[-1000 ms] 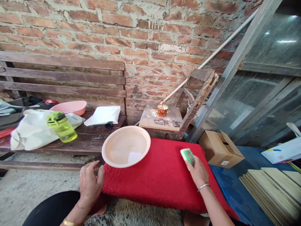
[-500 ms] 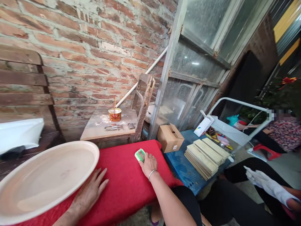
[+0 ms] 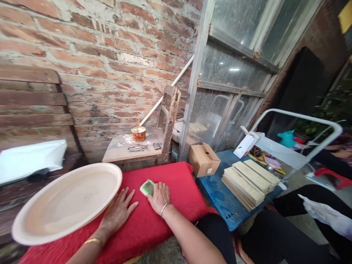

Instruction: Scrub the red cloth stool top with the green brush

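Observation:
My right hand (image 3: 159,197) grips a green and white scrubbing brush (image 3: 147,187) on a red cloth (image 3: 176,183). The cloth covers the low table in front of me. My left hand (image 3: 118,211) lies flat on the cloth with its fingers spread, close against the rim of a large pale oval basin (image 3: 68,201). That basin rests on the left part of the cloth.
Beyond the cloth, a wooden chair (image 3: 121,154) carries a tin can (image 3: 138,134) and a padlock (image 3: 156,146). To the right, a blue trolley (image 3: 220,198) bears a cardboard box (image 3: 203,159) and stacked wooden slats (image 3: 243,185). A person's white-gloved hand (image 3: 324,216) is at far right.
My right hand has moved the brush leftward across the cloth, nearer to my left hand. The camera view has shifted slightly, and my left hand still lies by the basin.

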